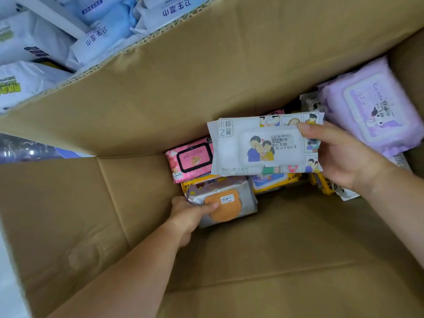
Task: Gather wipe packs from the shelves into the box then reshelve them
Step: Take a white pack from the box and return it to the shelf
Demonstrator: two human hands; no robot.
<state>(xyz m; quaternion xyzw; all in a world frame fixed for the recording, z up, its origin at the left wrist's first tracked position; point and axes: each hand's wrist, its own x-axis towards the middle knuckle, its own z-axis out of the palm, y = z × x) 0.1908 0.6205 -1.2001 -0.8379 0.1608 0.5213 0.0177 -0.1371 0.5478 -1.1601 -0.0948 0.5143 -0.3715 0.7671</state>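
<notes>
In the box [229,65], right hand [344,157] pinches a white pack [257,145]; left hand [190,216] clasps an orange-lidded pack [227,203] (at its 7 o'clock).

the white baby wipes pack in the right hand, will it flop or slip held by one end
Probably sags little: the white pack looks fairly flat though the right hand grips only one end. Its smooth film looks slippery, so it may creep. The lid likely stiffens the middle.

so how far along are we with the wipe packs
Done: a pink pack, purple pack and yellow pack lie in the box. In hand: left hand grips a grey orange-lidded pack, right hand holds a white cartoon pack. Left: reshelving everything in the box.
</notes>
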